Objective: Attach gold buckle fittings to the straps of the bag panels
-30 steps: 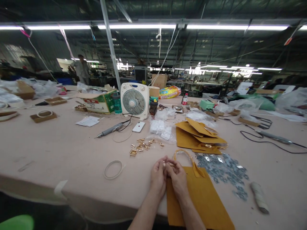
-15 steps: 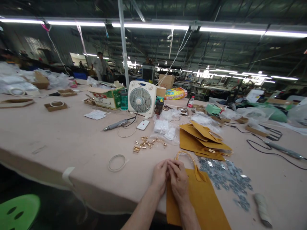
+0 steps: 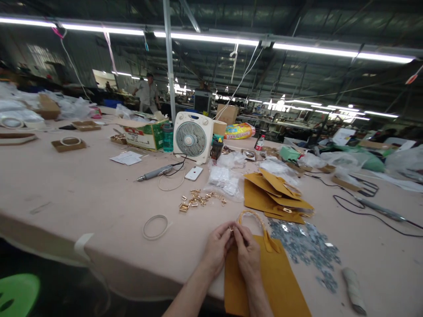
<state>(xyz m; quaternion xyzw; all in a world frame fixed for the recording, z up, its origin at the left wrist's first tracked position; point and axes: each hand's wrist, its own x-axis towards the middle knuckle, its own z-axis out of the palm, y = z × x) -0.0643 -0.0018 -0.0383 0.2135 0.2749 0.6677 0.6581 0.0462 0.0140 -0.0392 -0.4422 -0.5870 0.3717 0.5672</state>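
Tiny gold clip point(image 3: 231, 229) pinched between fingers of left hand point(image 3: 216, 247) and right hand point(image 3: 248, 257), over tan bag point(image 3: 274, 281), cluttered pink worktop point(image 3: 82, 193), dim factory hall

You're in a big factory workshop: a long worktable point(image 3: 66, 189) spreads before you, tan cut bag panels point(image 3: 264, 200) stacked at one o'clock, brass fittings point(image 3: 198, 199) at eleven, and strip lights point(image 3: 205, 37) over distant benches point(image 3: 291, 125) at twelve.
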